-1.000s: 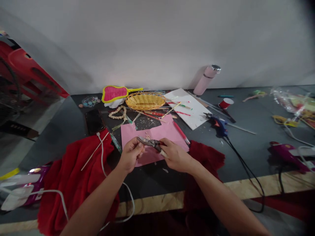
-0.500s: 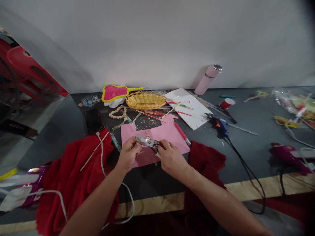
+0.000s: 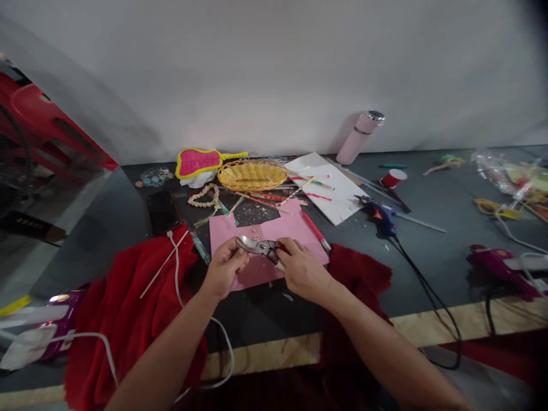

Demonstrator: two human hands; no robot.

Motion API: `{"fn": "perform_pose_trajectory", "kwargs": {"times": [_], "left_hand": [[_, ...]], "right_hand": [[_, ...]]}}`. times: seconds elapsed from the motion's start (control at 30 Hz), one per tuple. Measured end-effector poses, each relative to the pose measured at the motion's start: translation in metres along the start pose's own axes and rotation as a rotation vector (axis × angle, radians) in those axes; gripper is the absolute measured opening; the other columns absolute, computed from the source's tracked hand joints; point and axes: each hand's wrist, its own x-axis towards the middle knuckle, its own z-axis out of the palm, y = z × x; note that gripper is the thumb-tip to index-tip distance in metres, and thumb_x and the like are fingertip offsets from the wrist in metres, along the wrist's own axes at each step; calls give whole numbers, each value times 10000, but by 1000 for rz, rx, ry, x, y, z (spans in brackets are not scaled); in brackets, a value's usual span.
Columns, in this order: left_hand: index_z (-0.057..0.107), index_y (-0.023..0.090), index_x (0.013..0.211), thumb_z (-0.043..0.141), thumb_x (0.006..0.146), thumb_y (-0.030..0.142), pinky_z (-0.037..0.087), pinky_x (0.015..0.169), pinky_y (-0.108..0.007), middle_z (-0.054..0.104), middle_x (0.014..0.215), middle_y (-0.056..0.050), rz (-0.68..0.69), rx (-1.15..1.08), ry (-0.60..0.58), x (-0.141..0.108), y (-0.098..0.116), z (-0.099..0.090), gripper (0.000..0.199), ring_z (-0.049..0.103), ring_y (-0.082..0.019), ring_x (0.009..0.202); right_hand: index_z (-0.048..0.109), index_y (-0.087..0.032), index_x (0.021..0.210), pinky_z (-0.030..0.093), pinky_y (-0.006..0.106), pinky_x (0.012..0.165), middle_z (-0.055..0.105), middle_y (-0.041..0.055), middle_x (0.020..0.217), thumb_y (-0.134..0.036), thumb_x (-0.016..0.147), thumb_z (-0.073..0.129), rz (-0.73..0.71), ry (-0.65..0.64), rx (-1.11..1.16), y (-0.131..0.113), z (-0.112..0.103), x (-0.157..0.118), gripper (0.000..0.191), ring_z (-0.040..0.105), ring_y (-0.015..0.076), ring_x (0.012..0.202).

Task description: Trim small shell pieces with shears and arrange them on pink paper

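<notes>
My right hand point(image 3: 302, 268) is wrapped round the handles of a pair of pruning shears point(image 3: 257, 245), whose blades point left above a pink sheet point(image 3: 257, 277). At the blade tips, my left hand point(image 3: 225, 267) is closed in a pinch; what it holds, if anything, is too small to make out. Small light bits point(image 3: 256, 234) lie on the sheet beyond the blades. A pink pen point(image 3: 315, 230) rests along the sheet's right side.
Behind are a yellow basket point(image 3: 252, 175), a heart-shaped bead piece point(image 3: 204, 197) and white board point(image 3: 321, 188). A glue gun point(image 3: 381, 217) lies right, a phone point(image 3: 162, 212) left. Red cloth point(image 3: 124, 308) drapes over the near edge. A pink bottle point(image 3: 357, 140) stands by the wall.
My right hand and the shears' handles have shifted slightly, with the handles looking closer together. The view has moved a little. A small pale piece now shows on the table below my right hand.
</notes>
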Motion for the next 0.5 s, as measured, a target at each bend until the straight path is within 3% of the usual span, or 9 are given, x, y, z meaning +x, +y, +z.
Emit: {"fn": "perform_pose_trajectory", "kwargs": {"times": [0.2,0.5], "left_hand": [[607,143,769,723,677,306,197,417,-176,429,514,52,-147,-84,-36,-2,9,3,220,305,-44,437],[586,145,767,724,675,333,187,414,-166,433,507,55,-117,-32,51,1,3,0,251,298,-37,422]], "right_hand": [[553,-161,1047,399,361,927,444,113,1201,-95,803,451,-53,-16,-21,6,0,4,273,443,223,1070],[568,-153,995,438,327,850,483,117,1093,-75,766,471,61,-44,-23,-7,4,2,262,497,194,896]]}}
